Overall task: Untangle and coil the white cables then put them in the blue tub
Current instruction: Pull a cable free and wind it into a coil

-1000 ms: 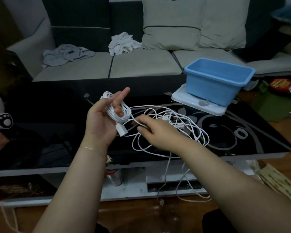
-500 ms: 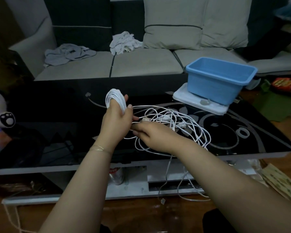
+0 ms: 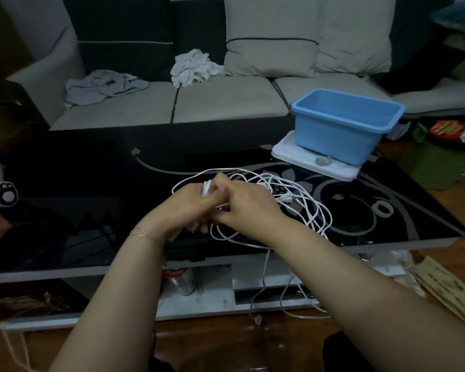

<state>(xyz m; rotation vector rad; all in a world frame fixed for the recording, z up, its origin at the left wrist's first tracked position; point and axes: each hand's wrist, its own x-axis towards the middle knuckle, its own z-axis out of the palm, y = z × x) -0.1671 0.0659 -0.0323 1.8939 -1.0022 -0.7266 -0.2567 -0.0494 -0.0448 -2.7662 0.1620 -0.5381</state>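
Note:
My left hand (image 3: 184,208) grips a small bundle of coiled white cable (image 3: 206,187), most of it hidden in my fist. My right hand (image 3: 246,208) is pressed against the left, thumb and fingers curled round the same bundle. A loose tangle of white cables (image 3: 301,200) lies on the black glass table (image 3: 91,200) just right of my hands, with strands hanging over the front edge toward the floor. The blue tub (image 3: 344,124) stands at the table's back right on a white lid (image 3: 293,153); nothing shows inside it.
A sofa (image 3: 226,103) with cushions and crumpled cloths runs behind the table. A drink can (image 3: 181,280) stands on the shelf under the table. Packets lie on the floor to the right. A plush paw (image 3: 3,194) pokes in at the left.
My left hand has dropped from its raised position down to the table and closed over the coil. My right hand has moved in and now clasps the bundle with it.

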